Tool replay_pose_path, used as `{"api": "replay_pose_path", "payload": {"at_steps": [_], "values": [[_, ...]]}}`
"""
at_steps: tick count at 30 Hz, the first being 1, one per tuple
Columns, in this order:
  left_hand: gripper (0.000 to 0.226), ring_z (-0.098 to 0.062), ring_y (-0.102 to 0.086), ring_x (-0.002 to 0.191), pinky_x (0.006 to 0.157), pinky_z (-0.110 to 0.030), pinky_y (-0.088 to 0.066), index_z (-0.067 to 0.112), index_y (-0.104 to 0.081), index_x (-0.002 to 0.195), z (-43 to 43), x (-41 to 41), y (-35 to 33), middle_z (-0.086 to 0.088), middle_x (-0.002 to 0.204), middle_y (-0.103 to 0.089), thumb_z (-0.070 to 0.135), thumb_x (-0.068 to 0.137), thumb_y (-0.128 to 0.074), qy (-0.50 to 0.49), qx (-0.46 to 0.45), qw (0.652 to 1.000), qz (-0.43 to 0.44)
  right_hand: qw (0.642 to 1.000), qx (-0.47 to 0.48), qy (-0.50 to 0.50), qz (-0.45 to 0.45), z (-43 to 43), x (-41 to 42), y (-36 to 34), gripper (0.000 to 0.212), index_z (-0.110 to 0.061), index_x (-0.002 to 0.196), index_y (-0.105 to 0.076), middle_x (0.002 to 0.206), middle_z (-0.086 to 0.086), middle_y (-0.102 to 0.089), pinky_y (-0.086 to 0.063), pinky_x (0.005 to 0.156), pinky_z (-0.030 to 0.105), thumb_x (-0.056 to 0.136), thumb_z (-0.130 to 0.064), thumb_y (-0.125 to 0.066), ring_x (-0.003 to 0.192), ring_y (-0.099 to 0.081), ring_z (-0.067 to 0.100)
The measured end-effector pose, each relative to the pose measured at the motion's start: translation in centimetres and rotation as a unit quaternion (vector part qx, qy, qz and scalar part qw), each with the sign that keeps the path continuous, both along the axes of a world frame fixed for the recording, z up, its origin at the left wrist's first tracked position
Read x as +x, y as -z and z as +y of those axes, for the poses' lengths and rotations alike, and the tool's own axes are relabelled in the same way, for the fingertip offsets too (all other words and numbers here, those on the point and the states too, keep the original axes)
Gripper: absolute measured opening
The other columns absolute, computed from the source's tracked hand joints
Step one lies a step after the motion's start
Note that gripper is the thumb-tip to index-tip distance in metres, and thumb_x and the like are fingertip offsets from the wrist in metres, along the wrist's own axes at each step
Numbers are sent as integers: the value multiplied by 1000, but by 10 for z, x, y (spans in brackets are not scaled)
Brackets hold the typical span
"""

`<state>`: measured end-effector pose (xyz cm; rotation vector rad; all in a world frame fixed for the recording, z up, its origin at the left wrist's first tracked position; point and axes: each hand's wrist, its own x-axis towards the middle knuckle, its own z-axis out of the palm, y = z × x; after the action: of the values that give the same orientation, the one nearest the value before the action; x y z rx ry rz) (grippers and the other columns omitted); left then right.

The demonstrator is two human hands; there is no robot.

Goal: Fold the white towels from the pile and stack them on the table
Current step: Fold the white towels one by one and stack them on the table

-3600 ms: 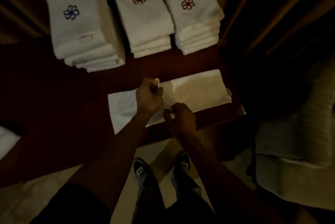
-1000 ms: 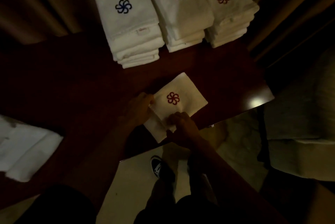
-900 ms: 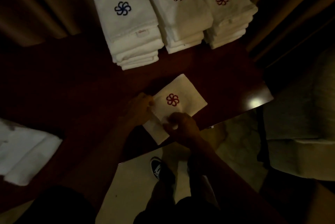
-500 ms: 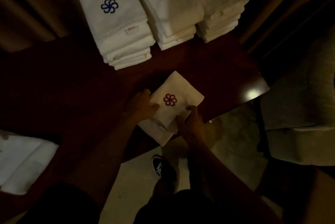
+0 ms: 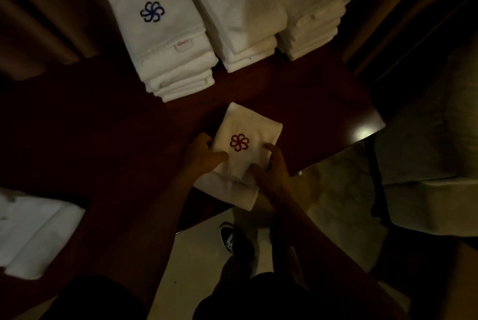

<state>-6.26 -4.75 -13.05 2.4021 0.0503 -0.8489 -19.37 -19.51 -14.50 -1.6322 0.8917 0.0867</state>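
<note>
A folded white towel (image 5: 248,125) with a red flower emblem lies near the front edge of the dark wooden table (image 5: 103,138), its lower layer sticking out toward me. My left hand (image 5: 201,156) grips its left side, thumb on top. My right hand (image 5: 274,167) holds its right lower side, fingers curled round the edge. Three stacks of folded towels stand at the back: one with a blue emblem (image 5: 160,35), two with red emblems, the middle stack (image 5: 240,14) and the right stack (image 5: 310,6).
More white towels (image 5: 33,237) lie at the table's left end. A pale fabric-covered piece of furniture (image 5: 426,151) stands to the right of the table. The table's front edge and corner (image 5: 367,133) are close to my hands. My shoes (image 5: 232,242) show on the light floor.
The long towel strip was folded into a small packet with the red emblem on top. In the last second both hands shifted to grip its sides and the upper fold has lifted slightly.
</note>
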Motion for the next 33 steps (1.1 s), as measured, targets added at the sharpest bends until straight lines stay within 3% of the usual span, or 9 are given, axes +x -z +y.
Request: {"api": "replay_pose_path", "payload": {"at_steps": [6, 11, 15, 20, 22, 25, 27, 29, 33], "values": [[55, -19, -55, 97, 71, -32, -44, 16, -49, 122, -7, -9, -10, 0, 109, -52, 29, 79, -80, -4, -45, 999, 2, 998, 29, -15, -55, -10, 1, -8, 56, -29, 137, -41, 132, -6, -44, -57, 88, 55, 92, -3, -60, 126, -51, 30], [73, -16, -54, 114, 83, -38, -56, 31, -42, 140, -9, -7, -21, 5, 131, -50, 13, 80, -80, 15, -180, 983, -3, 997, -38, -21, -70, -25, 6, -20, 55, -25, 140, -45, 141, 5, -44, -59, 89, 46, 91, -8, -63, 124, -52, 26], [62, -15, -56, 120, 90, -33, -56, 30, -56, 137, -17, 0, -39, 2, 137, -54, 6, 83, -75, 23, -234, 972, 11, 993, -63, -25, -94, -44, 14, -40, 55, -26, 141, -47, 140, 7, -43, -56, 93, 47, 90, -13, -66, 125, -51, 28], [63, -7, -59, 108, 90, -27, -55, 26, -59, 135, -42, 15, -81, 4, 128, -59, -2, 81, -74, 28, -281, 959, -11, 988, -87, -33, -127, -71, 25, -81, 63, -26, 143, -47, 144, 6, -40, -52, 97, 39, 84, -18, -70, 128, -46, 23], [60, -6, -63, 106, 88, -28, -56, 25, -61, 132, -53, 23, -100, 2, 127, -63, 1, 79, -79, 30, -317, 948, -13, 978, -101, -39, -179, -83, 31, -100, 69, -24, 141, -48, 140, 5, -46, -52, 93, 26, 76, -28, -71, 125, -50, 16], [65, -9, -67, 107, 87, -35, -59, 31, -63, 123, -69, 37, -127, 3, 121, -69, 19, 67, -92, 24, -356, 934, -24, 959, -129, -54, -248, -106, 46, -131, 73, -13, 139, -49, 126, -8, -54, -45, 86, 7, 72, -32, -72, 114, -53, -12], [70, -10, -67, 109, 88, -36, -59, 36, -63, 121, -80, 48, -143, 5, 121, -69, 22, 61, -96, 21, -364, 930, -46, 954, -142, -61, -256, -120, 62, -150, 71, -10, 140, -49, 126, -12, -53, -45, 93, 13, 74, -25, -70, 115, -52, -11], [72, -9, -65, 109, 86, -31, -59, 36, -62, 123, -89, 59, -157, 5, 122, -66, 19, 61, -95, 14, -370, 926, -70, 955, -148, -59, -248, -133, 79, -163, 69, -15, 143, -49, 131, -7, -50, -46, 100, 29, 78, -22, -70, 120, -50, 2], [76, -8, -59, 114, 90, -30, -57, 33, -60, 128, -105, 90, -174, 5, 127, -62, 16, 63, -94, 0, -366, 924, -116, 956, -120, -61, -262, -155, 122, -181, 60, -20, 139, -51, 131, -1, -55, -54, 96, 42, 85, -3, -71, 116, -58, 11]]}}
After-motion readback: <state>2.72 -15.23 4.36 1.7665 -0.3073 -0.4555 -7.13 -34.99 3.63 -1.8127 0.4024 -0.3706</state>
